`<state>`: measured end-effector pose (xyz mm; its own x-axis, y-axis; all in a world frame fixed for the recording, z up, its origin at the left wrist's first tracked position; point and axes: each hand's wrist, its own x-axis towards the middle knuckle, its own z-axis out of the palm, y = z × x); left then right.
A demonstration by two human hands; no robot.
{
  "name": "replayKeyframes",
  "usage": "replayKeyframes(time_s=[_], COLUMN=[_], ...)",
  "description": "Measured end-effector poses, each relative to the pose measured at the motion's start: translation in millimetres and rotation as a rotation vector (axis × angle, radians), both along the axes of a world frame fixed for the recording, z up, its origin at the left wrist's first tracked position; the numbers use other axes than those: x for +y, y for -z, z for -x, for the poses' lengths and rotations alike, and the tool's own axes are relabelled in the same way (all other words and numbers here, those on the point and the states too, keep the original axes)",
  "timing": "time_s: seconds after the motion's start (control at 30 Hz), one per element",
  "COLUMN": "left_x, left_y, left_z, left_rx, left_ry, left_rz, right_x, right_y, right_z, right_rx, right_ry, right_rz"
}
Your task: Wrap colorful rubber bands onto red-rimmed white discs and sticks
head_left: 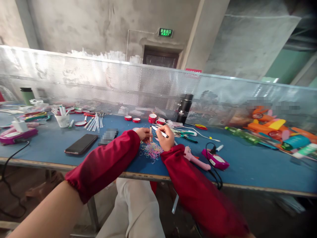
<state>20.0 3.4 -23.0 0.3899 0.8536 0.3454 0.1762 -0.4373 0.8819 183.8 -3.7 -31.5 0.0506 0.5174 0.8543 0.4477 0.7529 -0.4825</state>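
The hands are both closed on something, near each other above the blue surface: the left hand pinches a thin tan stick upright, and the right hand grips a slim white marker slanted toward its top; whether the two touch is too small to tell. The stick should be light and stiff, perhaps easy to snap, and best pinched by its sides low down; the marker looks light, smooth and rigid, best held along its barrel. Counted: one stick, one marker in hand, one pile of small coloured bands just below, too tangled to number, one black phone, one black flask, one pink glue gun and two purple boxes, one toward each side.
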Motion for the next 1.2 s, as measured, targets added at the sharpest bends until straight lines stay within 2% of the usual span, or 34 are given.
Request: replayKeyframes(time_s=[0.17, 0.5, 0.77, 0.97, 1.2], left_x=[3, 6, 8, 20, 16], left_y=[-2.2, 3.5, 1.0, 4.5, 6.6], left_z=[-1, 0, -1, 1, 0], left_rx=[0.005, -0.024, -0.006, 0.023, -0.028], left_ry=[-0.042, -0.047, -0.056, -0.058, -0.068], left_rz=[0.106, 0.101, 0.121, 0.145, 0.071], right_x=[0, -1, -2, -2, 0], right_y=[0.1, -1.0, -0.6, -0.1, 1.4], right_z=[0, 0, 1, 1, 0], right_rx=[-0.005, -0.005, -0.026, -0.032, -0.047], right_ry=[-0.001, 0.01, -0.012, -0.024, -0.021], right_rz=[0.009, 0.01, 0.017, 0.001, 0.003])
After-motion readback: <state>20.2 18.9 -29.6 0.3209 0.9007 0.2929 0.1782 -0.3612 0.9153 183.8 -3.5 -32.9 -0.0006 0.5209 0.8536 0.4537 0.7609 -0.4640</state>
